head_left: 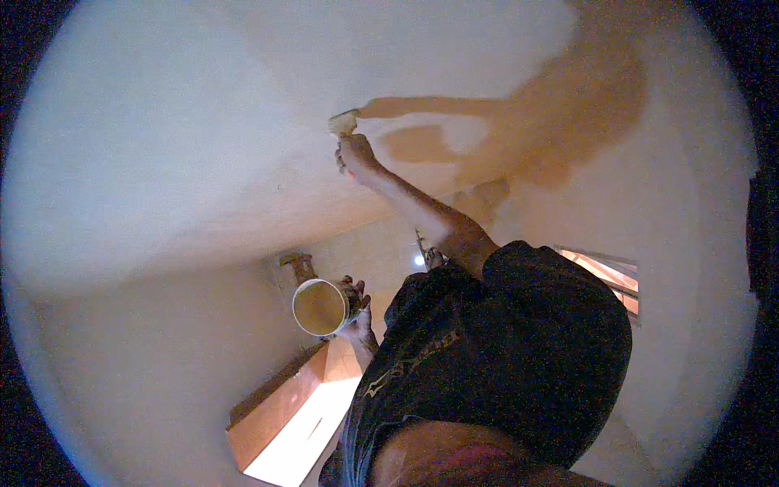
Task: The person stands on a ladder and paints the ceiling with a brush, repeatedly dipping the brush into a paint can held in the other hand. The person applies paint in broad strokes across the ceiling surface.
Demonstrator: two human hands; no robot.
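My right hand is raised at the end of an outstretched arm, with its fingers closed round what looks like a wide, flat paintbrush. The brush's pale head is at the white wall, where the arm's shadow meets it. Lower down, my left hand grips the side of a small round bucket with a white rim. Inside the bucket is something yellowish-beige, too dim to make out well.
A bright opening with an orange-brown reveal lies at the lower left. At the right, a smaller window-like opening breaks the wall. Pale flooring shows beyond the bucket, with a dark brown object, possibly a foot, beside it.
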